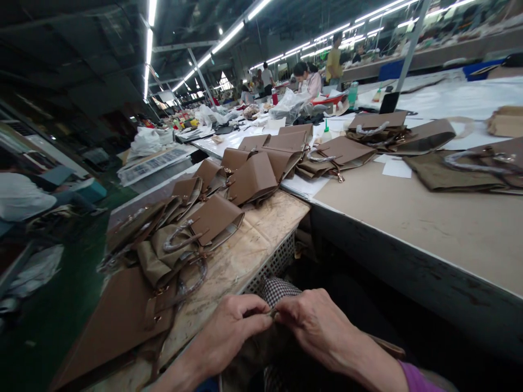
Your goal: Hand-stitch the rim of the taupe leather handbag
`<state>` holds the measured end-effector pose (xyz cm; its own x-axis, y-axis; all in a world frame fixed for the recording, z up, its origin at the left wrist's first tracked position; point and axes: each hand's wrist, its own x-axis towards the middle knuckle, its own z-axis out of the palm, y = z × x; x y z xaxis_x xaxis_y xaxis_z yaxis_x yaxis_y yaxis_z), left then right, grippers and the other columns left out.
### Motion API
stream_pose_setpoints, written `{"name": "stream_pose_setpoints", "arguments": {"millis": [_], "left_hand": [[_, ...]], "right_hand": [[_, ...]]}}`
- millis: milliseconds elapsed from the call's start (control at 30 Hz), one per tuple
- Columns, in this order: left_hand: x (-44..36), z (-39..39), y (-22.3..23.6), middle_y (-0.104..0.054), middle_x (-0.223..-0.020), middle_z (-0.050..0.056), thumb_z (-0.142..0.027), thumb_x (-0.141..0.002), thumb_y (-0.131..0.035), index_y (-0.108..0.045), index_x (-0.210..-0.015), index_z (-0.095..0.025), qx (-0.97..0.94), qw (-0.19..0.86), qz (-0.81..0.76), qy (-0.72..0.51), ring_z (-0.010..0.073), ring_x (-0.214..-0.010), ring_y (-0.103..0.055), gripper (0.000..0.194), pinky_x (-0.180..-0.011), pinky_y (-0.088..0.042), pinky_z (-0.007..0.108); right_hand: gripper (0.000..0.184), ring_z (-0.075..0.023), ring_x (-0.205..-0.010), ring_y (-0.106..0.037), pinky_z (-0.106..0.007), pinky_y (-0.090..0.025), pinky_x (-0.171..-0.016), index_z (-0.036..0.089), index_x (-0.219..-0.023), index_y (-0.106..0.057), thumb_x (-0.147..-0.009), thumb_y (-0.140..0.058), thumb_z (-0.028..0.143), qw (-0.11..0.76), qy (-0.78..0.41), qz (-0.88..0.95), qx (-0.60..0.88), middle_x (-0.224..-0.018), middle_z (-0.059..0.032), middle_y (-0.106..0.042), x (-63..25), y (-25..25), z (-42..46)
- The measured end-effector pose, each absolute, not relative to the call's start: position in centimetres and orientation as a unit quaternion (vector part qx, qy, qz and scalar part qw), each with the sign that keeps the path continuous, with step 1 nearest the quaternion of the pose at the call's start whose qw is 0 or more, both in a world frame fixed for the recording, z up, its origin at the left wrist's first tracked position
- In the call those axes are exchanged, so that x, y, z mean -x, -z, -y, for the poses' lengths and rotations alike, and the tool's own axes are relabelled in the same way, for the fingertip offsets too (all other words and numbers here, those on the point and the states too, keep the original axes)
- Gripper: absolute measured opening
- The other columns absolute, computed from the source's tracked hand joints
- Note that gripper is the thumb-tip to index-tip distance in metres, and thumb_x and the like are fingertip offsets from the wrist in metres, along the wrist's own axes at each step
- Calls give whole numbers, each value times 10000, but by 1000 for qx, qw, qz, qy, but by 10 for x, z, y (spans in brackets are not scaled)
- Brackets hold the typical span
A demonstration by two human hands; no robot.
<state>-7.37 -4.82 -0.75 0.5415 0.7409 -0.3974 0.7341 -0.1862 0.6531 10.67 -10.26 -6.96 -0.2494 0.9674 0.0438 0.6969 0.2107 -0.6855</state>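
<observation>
1. One small piece [273, 313] is pinched by the left hand [235, 322] and the right hand [316, 325], fingertips nearly meeting.
2. It is held between them, equally near each; its long axis cannot be told.

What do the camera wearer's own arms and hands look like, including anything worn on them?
The left hand and right hand wear no gloves. A plain purple sleeve ends on the right forearm; no left sleeve can be made out.

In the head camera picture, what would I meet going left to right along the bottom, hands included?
Large brown bag, left hand, right hand, purple sleeve.
</observation>
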Motion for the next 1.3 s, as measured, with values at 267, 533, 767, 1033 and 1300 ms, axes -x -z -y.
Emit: {"name": "stream_pose_setpoints", "arguments": {"millis": [267, 533, 767, 1033, 1300], "left_hand": [[94, 60, 0, -728, -921, -61, -194, -867, -578, -705, -953, -270, -827, 301, -475, -3, 148, -882, -652, 171, -762, -416, 206], [99, 64, 15, -734, -877, -58, -258, -904, -553, -717, -926, -282, -846, 269, -459, -38, 137, -822, -672, 168, -735, -433, 202], [94, 65, 19, -679, -731, -49, -331, -902, -546, -709, -781, -233, -782, 342, -516, -70, 141, -729, -633, 226, -640, -425, 199], [95, 64, 15, -689, -899, -49, -197, -853, -610, -618, -961, -248, -815, 297, -492, -75, 145, -848, -647, 120, -763, -452, 207], [95, 68, 24, -647, -811, -12, -106, -895, -500, -577, -855, -213, -900, 149, -401, -84, 154, -730, -640, 137, -663, -460, 233]], "right_hand": [[173, -106, -479, -252, -284, -138, -507, 220, -673, -550, -819, -489, 150, 236, -255, 745, 570, -517, 42, -478, -109, 68, 99], [197, -108, -478, -285, -281, -148, -505, 230, -713, -563, -876, -462, 186, 225, -244, 744, 580, -524, 41, -493, -110, 68, 99], [190, -96, -485, -401, -256, -188, -497, 228, -708, -549, -883, -491, 182, 228, -252, 757, 558, -554, 49, -556, -116, 69, 99], [97, -134, -748, -679, -238, -300, -568, 263, -981, -632, -927, -564, 306, 252, -273, 788, 492, -858, 24, -741, -118, 63, 94], [92, -147, -669, -672, -277, -271, -549, 253, -911, -619, -934, -539, 215, 235, -216, 786, 530, -787, 29, -733, -107, 64, 100]]}}
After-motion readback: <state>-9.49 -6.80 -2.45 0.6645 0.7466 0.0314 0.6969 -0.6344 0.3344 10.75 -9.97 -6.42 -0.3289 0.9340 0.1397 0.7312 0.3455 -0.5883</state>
